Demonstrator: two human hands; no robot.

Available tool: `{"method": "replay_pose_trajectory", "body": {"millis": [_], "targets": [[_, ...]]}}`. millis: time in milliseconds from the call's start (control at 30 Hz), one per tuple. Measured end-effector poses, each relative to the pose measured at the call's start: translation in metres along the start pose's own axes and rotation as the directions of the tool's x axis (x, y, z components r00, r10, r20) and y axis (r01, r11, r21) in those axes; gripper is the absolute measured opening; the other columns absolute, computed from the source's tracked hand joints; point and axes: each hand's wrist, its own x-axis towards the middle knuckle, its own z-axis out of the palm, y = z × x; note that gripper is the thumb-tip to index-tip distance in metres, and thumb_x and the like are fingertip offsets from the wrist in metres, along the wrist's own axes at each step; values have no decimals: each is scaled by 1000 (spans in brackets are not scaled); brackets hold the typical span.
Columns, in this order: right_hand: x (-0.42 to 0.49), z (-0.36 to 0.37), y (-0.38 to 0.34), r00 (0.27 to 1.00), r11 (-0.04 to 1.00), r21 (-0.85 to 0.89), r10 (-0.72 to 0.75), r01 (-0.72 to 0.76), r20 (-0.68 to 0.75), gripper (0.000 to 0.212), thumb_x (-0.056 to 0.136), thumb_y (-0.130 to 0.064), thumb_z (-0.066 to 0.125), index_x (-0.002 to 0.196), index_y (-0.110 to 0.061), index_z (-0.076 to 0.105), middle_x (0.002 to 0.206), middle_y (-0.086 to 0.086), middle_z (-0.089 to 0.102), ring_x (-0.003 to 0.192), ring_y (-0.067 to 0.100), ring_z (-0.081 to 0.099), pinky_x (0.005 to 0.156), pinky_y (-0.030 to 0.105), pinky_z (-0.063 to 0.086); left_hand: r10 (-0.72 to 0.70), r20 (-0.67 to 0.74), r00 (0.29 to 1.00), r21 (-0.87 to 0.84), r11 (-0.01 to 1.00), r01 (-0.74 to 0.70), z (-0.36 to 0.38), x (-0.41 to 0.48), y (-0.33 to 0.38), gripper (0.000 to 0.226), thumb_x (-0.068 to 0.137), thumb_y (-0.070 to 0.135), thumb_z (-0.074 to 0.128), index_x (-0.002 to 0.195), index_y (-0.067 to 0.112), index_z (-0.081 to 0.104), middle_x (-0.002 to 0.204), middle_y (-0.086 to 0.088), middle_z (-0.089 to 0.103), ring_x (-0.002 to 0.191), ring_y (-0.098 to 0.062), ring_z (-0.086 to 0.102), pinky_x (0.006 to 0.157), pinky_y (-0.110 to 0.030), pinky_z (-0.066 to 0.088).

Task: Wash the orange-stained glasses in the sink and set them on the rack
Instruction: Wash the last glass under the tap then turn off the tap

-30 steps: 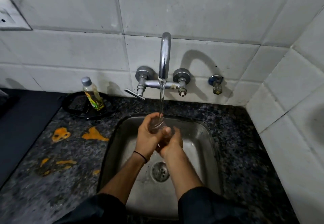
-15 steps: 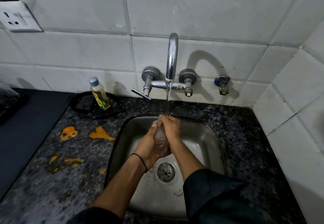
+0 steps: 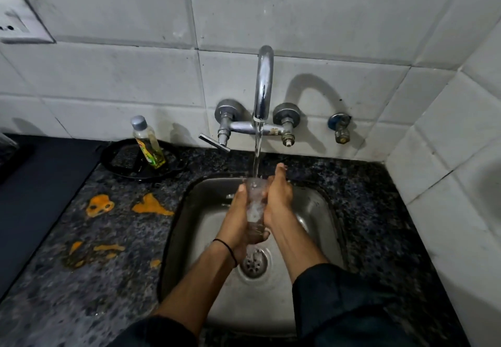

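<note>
1. The glass (image 3: 254, 208) shows only as a strip between the fingers (image 3: 278, 175); foaming water blurs its inside.
2. Far left of the fingers, the wall socket (image 3: 19, 25) is cut off at the edge.

We saw a black counter (image 3: 366, 211) speckled grey and blotched with orange stains (image 3: 151, 205). The sink (image 3: 311, 211) and tap (image 3: 264, 83) were silvery steel, the wall tiles (image 3: 108, 75) plain off-white. The glass (image 3: 254, 205) was clear. A bottle (image 3: 149, 146) held yellow liquid under a grey cap, on a black tray (image 3: 119, 162). We wore a black wristband (image 3: 226, 249) and dark sleeves (image 3: 352, 306).
</note>
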Motion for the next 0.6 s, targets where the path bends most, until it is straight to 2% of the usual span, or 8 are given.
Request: {"method": "replay_pose_trajectory", "body": {"millis": [67,133,200,267,333,467,533,600], "targets": [[-6,2,1,993,991,-70,-108,110,41,51,98,-59,46,66,-20,50,44,-8,47,34,5,44,42,20,38,-222,9,975,-151,964,220,-3,8,7,60,99,63,33,94,17,71,73,-5,70,64,-17,63,57,-25,50],[-15,6,7,906,862,-283,-385,422,177,52,98,-55,50,59,-21,48,46,-11,45,42,2,45,49,22,40,-278,19,960,-237,932,274,-8,17,6,46,100,50,38,81,16,63,60,-3,64,51,-17,62,52,-25,51],[-17,4,10,630,413,-494,-637,765,444,45,94,-52,58,61,-21,50,61,-14,48,72,3,51,74,27,42,-211,59,976,-359,908,218,-9,20,7,41,99,46,43,87,14,66,69,-6,69,62,-18,69,61,-31,55],[-17,-3,5,414,42,-496,-615,867,671,33,89,-47,63,69,-20,56,74,-10,54,87,11,51,91,33,34,-123,82,989,-493,858,147,-13,23,9,42,99,47,46,100,13,70,93,-10,73,86,-23,71,79,-39,53],[-24,-9,-9,434,-25,-485,-408,874,803,21,89,-41,66,81,-22,64,82,-6,63,87,14,56,90,33,38,-70,40,997,-451,889,81,-20,28,11,39,101,42,41,100,14,67,96,-11,69,89,-24,67,80,-39,51],[-29,-11,-41,641,-187,-650,-113,736,759,26,90,-45,66,95,-20,71,94,3,73,89,20,67,74,30,45,-58,3,998,-408,911,54,-24,30,-2,29,97,28,45,96,10,68,90,-13,70,85,-24,66,80,-37,50],[-29,-12,-49,651,-123,-645,6,754,759,16,92,-37,67,84,-23,70,89,-1,74,86,15,66,77,27,44,-65,24,998,-453,889,69,-21,29,-9,31,94,28,49,108,8,68,100,-16,71,92,-26,67,84,-40,52],[-28,-15,-53,584,-153,-567,109,810,805,8,91,-26,68,96,-27,74,100,-5,74,95,12,65,88,28,45,-87,45,995,-402,910,97,-17,30,-7,31,96,30,48,110,9,66,96,-15,69,86,-23,69,71,-34,59]]}}
